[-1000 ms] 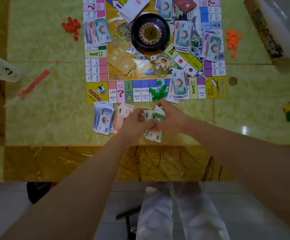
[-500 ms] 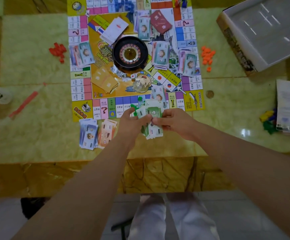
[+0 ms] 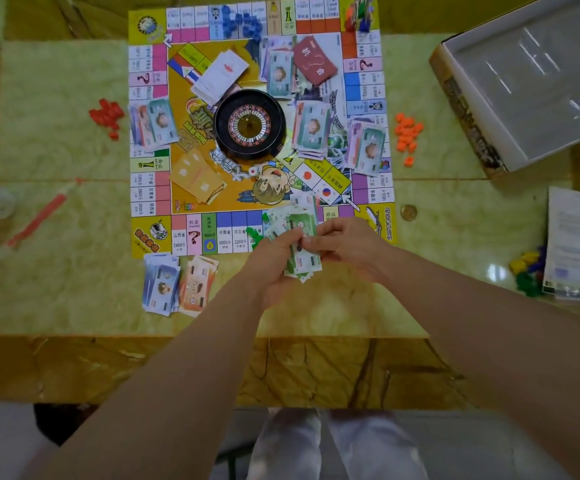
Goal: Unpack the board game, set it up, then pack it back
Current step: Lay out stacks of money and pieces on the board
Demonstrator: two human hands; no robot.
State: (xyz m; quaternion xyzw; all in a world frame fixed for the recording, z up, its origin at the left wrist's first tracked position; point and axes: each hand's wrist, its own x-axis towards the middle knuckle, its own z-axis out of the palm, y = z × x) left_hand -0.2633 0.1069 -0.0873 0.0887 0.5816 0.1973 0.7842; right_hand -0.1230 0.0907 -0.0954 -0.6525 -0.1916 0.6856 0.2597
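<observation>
**Position.** Both hands meet over the near edge of the board (image 3: 145,81), towards its near right corner. The left hand (image 3: 274,261) cradles a sheaf of green notes (image 3: 304,266), fingers curled under it. The right hand (image 3: 347,247) pinches the top of the same sheaf between thumb and fingers. Whether the sheaf rests on the tabletop (image 3: 56,271) cannot be told.

**Condition of hold.** The sheaf is fanned and uneven, with corners sticking out below the left hand. Judged: notes are being counted or squared. Dealing out or gathering in cannot be told.

**Hazards.**
1. Slippage. A pull by the right hand on so loose a fan could draw out several notes at once, which would drop towards the tabletop's near edge.
2. Green pieces (image 3: 254,233) lie on the board's near edge, just beside the left fingers. A sideways sweep of that hand would scatter them.
3. Blue notes (image 3: 160,289) and orange notes (image 3: 197,284) sit off the board's near left corner, edges touching. Any green notes set there carelessly would mix the colours.
4. Loose stacks surround the wheel (image 3: 250,124). A wrist nudging the board would shift them.

**Box** (image 3: 468,109): open at the tabletop's far right corner, well apart from the hands.
</observation>
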